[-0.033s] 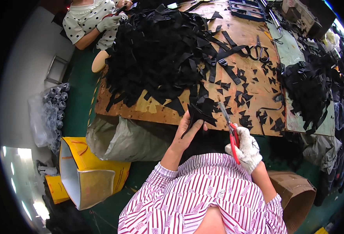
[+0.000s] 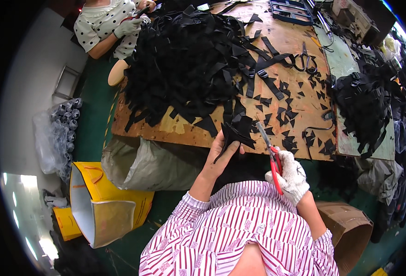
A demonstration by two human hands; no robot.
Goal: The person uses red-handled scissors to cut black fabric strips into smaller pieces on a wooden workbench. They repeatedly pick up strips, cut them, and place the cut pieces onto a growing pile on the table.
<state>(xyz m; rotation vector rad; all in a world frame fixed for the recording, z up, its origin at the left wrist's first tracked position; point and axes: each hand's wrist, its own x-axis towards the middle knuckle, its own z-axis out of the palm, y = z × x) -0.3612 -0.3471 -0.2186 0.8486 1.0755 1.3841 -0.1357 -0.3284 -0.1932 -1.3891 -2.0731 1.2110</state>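
Note:
At the near edge of the wooden table [image 2: 184, 131], my bare left hand [image 2: 219, 158] is closed on a bunch of black strap pieces [image 2: 237, 131], pinched under the thumb. My right hand [image 2: 288, 177], in a white knit glove, grips red-handled scissors [image 2: 274, 171], their metal blades pointing up beside the strap pieces, to the right of them. A large heap of black straps [image 2: 180, 69], some with buckles, fills the left of the tabletop. Small cut black triangles [image 2: 288, 117] are scattered right of my left hand. Black scissors [image 2: 304, 60] lie farther back.
A co-worker [image 2: 104, 27] holds a tool at upper left. A dark tool tray [image 2: 290, 11] and a second strap pile [image 2: 364, 108] are at right. Sacking [image 2: 152, 165], a yellow bag [image 2: 101, 202], a cardboard box [image 2: 345, 225] and plastic-wrapped rolls [image 2: 67, 124] sit low around the table.

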